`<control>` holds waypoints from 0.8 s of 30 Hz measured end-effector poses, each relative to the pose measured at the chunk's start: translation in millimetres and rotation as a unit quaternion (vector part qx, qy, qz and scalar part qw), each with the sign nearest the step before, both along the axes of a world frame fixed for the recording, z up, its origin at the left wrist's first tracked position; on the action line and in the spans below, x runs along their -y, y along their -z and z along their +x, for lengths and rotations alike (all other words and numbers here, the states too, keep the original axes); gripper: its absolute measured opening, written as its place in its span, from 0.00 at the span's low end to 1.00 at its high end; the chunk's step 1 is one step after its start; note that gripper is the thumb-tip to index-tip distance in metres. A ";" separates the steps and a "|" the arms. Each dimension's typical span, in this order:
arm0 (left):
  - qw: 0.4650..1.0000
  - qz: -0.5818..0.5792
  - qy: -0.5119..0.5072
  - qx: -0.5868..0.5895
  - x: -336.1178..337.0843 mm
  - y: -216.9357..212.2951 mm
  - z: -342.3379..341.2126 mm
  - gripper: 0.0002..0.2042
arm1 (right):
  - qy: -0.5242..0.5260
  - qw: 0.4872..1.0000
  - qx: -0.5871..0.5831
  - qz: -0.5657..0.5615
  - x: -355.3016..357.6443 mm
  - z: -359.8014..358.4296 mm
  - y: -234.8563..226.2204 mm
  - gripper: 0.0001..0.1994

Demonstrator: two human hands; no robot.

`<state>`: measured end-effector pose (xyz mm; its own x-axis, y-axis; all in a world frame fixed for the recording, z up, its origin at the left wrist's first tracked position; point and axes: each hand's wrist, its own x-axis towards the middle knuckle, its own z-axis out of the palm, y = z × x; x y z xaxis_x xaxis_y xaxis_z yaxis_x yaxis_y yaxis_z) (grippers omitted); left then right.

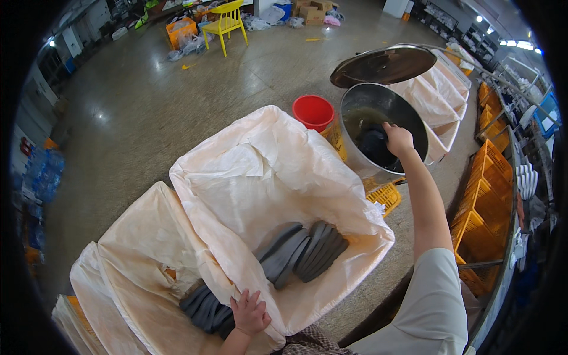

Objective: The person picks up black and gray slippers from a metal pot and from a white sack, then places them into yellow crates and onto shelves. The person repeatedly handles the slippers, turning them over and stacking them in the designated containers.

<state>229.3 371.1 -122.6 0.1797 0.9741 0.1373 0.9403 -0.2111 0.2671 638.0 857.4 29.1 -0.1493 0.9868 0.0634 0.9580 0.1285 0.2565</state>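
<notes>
My right hand reaches into a tall metal pot partly filled with murky liquid. Its fingers grip the edge of a dark rounded piece that lies in the liquid; its exact kind is unclear. My left hand rests with fingers spread on the near rim of a large basket lined with cream cloth. Inside that liner, several grey, flat, sole-shaped pieces stand in stacked rows. More dark grey pieces lie in a second cloth-lined basket to the left, partly behind my left hand.
A red bucket stands left of the pot, and a round metal lid leans behind it. Another cream-lined container sits beyond. Orange crates line the right side. A yellow chair stands far off.
</notes>
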 end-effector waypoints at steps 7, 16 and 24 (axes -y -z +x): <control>1.000 0.006 -0.009 0.027 3.1 -5.6 0.3 0.11 | -0.063 0.987 0.084 0.125 68.8 6.2 -107.9 0.25; 0.996 0.018 -0.037 0.076 36.0 -21.0 -8.8 0.20 | -0.082 0.950 0.160 0.255 142.4 4.0 -188.7 0.22; 0.989 -0.068 -0.046 0.123 130.2 -57.0 -47.5 0.21 | -0.160 0.941 0.202 0.220 144.3 4.4 -136.0 0.12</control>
<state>181.9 240.8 -65.6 0.0672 0.9972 0.0334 0.8565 -0.0748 0.5107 642.4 713.1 165.1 -0.5344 0.7782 0.3299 0.7010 0.1899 0.6874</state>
